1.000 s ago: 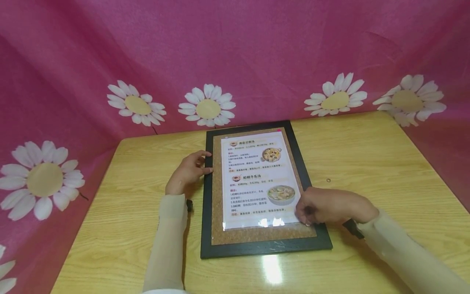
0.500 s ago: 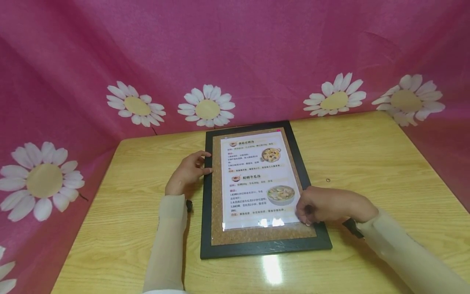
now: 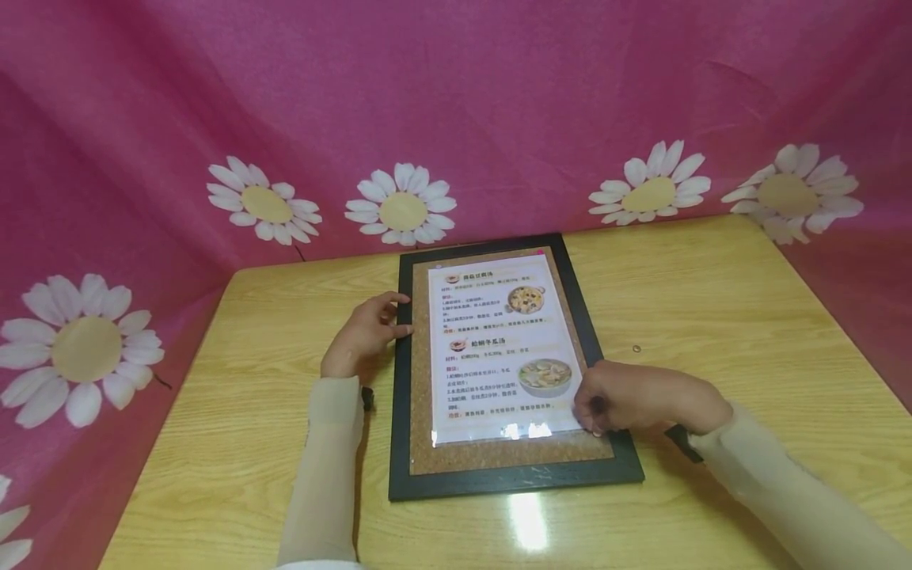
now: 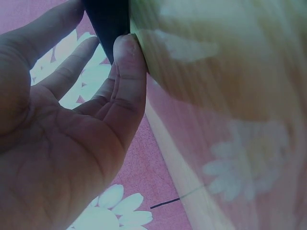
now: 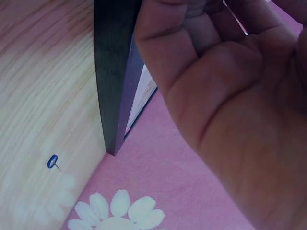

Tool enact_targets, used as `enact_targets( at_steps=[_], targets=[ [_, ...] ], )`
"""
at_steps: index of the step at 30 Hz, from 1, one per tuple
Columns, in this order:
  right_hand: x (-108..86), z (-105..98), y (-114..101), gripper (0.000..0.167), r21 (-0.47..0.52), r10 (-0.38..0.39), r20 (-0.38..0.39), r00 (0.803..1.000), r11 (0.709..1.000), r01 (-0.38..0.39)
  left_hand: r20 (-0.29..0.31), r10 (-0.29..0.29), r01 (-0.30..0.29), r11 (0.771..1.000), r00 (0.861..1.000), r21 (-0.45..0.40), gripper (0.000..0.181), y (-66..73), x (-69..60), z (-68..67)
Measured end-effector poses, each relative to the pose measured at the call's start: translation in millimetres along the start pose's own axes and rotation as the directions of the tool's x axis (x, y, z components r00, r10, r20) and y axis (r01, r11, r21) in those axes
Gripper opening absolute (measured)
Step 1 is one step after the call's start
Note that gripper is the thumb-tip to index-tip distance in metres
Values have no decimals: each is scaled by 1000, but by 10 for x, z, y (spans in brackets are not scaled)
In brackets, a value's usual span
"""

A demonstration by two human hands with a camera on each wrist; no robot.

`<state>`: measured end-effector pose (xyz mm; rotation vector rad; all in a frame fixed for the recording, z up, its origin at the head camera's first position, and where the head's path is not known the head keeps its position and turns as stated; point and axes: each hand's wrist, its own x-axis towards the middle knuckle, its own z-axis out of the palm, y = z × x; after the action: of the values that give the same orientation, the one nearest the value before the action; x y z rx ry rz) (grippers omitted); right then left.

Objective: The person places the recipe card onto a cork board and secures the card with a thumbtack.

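Observation:
A black-framed cork board (image 3: 513, 455) lies on the table with a glossy recipe sheet (image 3: 473, 384) on it. A pink thumbtack (image 3: 541, 252) sits at the sheet's upper right corner. My left hand (image 3: 365, 331) rests against the frame's left side; in the left wrist view its fingertips touch the black edge (image 4: 111, 21). My right hand (image 3: 644, 398), fingers curled, is over the board's right side at the sheet's lower right corner. Whatever lies under those fingertips is hidden, also in the right wrist view, where the hand (image 5: 230, 105) covers that spot.
A loose thumbtack (image 3: 637, 349) lies on the wooden table (image 3: 235, 412) right of the board; its blue rim (image 5: 52, 161) shows in the right wrist view. A pink cloth with daisies (image 3: 499, 119) hangs behind the table and along both sides.

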<state>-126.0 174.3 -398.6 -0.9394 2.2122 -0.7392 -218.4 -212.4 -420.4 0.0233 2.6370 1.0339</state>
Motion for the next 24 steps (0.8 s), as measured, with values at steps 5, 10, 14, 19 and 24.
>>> enact_targets(
  at_steps=[5, 10, 14, 19, 24],
  targets=[
    [-1, 2, -5, 28, -7, 4, -6, 1000, 1000, -4, -3, -11, 11, 1000, 1000, -12, 51, 5, -3, -1],
    [6, 3, -5, 30, -7, 27, -9, 1000, 1000, -27, -6, -36, 36, 999, 999, -29, 52, 14, -20, -8],
    [10, 6, -3, 30, -8, 42, -10, 999, 999, -42, -7, -44, 44, 998, 999, -40, 51, 14, -19, -2],
    [-2, 7, -2, 31, 8, 41, -14, 999, 999, -41, -4, -34, 33, 999, 999, -31, 51, 23, -16, 5],
    [-3, 22, 4, 34, -10, 16, -38, 999, 1000, -16, -6, -26, 26, 999, 1000, -29, 51, 17, -13, 13]
  ],
)
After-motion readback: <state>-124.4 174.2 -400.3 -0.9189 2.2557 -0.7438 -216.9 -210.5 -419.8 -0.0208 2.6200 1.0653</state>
